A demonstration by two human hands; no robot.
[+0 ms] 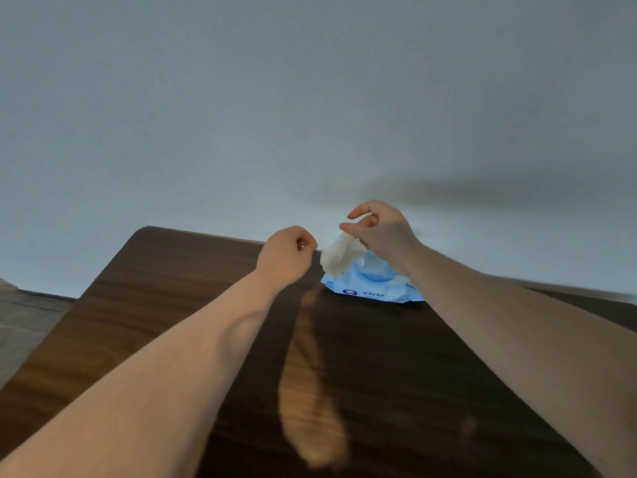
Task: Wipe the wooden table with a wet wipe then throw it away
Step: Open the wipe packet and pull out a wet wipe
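Note:
A dark wooden table [165,305] fills the lower half of the view. A light blue pack of wet wipes [375,284] lies near its far edge, right of centre. My right hand [382,232] hovers above the pack and pinches a crumpled white wet wipe [339,257] between thumb and fingers; the wipe hangs down over the pack's left side. My left hand [287,253] is a closed fist just left of the wipe, with nothing visible in it.
A plain pale wall [310,98] rises directly behind the table's far edge. Grey floor [24,326] shows past the table's left edge. A lighter streak runs down the table top between my forearms.

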